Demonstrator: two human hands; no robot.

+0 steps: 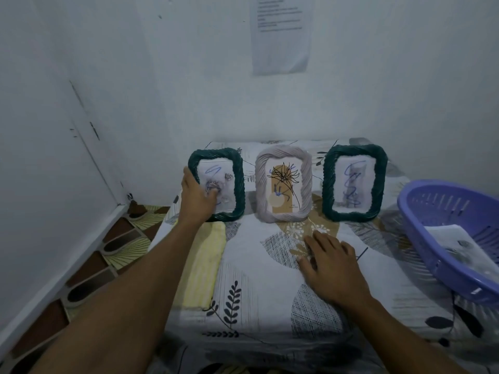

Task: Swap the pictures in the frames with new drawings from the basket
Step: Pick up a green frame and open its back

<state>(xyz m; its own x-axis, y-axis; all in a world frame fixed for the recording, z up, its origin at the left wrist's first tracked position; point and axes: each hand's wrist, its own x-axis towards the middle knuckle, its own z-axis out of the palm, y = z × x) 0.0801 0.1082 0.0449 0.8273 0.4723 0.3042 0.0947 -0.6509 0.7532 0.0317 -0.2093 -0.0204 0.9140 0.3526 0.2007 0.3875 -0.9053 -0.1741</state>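
left hand [197, 197] grips leftmost frame [239, 184] | towel [205, 265] just before | basket [442, 268]: papers [459, 244], perhaps

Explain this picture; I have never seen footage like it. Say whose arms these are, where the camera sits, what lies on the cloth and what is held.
No machine here: both bare arms belong to one person, and the single picture comes from a wide-angle camera on their head, looking forward and down. On a patterned cloth three frames stand in a row near the wall: a green left frame, a pale middle frame, a green right frame, each with a drawing inside. A yellow towel lies at the left; a purple basket holding paper sits at the right. The left hand grips the left frame by its side; the right hand rests flat on the cloth, holding nothing.
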